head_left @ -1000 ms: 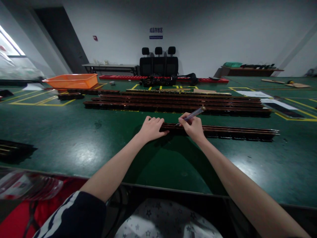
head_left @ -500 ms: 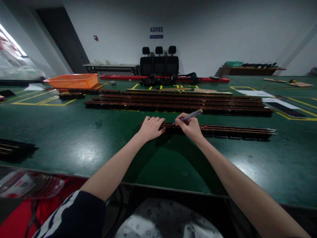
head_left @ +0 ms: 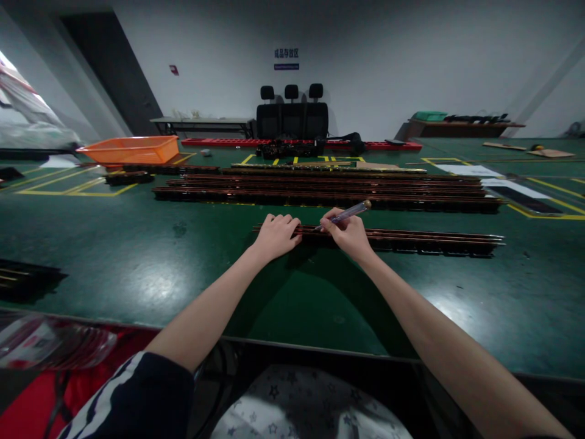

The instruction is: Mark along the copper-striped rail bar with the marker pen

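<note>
A bundle of long, thin dark strips with coppery edges (head_left: 425, 240) lies across the green table in front of me. Over its left end, my left hand (head_left: 278, 235) is wrapped, fingers on the far side and thumb on the near side. My right hand (head_left: 348, 235) pinches a pen (head_left: 351, 211) with a clear barrel and a brownish end cap. The pen slants down to the left, its tip at the top of the strips just right of my left hand. Whether the tip touches them is too small to tell.
Behind lies a wider row of similar strips (head_left: 320, 194). An orange bin (head_left: 130, 149) stands at the back left, and white papers (head_left: 470, 171) lie at the right. More dark strips (head_left: 27, 277) sit near the left edge. A large plastic bottle (head_left: 52, 341) is below the table's front edge.
The whole view has shifted slightly, so everything sits a little further left. Both hands keep the same hold, and the pen stays at nearly the same place on the strips.
</note>
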`<state>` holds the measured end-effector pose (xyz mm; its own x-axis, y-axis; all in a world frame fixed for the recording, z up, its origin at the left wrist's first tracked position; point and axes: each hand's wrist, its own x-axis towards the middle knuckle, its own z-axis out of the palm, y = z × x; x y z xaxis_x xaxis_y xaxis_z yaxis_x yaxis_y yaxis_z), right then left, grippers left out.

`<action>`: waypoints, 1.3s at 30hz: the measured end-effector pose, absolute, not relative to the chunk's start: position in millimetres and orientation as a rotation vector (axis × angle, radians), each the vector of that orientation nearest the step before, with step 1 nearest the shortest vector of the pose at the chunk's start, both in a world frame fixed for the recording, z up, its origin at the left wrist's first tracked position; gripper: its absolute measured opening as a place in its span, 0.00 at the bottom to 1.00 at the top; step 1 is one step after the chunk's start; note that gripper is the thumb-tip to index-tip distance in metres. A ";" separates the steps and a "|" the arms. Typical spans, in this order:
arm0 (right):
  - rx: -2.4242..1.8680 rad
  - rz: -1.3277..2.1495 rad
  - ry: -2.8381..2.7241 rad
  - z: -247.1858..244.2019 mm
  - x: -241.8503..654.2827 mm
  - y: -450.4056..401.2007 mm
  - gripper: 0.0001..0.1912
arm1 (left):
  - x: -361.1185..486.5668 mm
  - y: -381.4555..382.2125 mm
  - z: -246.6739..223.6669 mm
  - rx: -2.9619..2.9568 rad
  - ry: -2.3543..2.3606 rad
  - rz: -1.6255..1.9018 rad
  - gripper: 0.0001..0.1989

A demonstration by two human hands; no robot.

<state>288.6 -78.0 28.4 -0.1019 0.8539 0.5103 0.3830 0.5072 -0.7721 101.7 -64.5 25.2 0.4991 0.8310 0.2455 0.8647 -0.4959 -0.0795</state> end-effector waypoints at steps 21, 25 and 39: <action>-1.082 0.504 -1.624 26.4 288.6 -73.3 0.12 | 107.2 -67.5 24.8 -2.589 -1.447 -0.284 0.20; -1.089 0.500 -1.634 27.3 288.8 -73.9 0.11 | 107.1 -67.0 24.3 -2.598 -1.438 -0.293 0.20; -1.051 0.575 -1.631 25.0 287.1 -74.8 0.10 | 106.5 -66.8 25.8 -2.612 -1.443 -0.272 0.20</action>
<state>287.1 -74.8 25.0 -0.0497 0.8570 0.5129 0.3460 0.4965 -0.7961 106.5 -66.8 25.8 0.5225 0.8219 0.2269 0.8482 -0.5283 -0.0394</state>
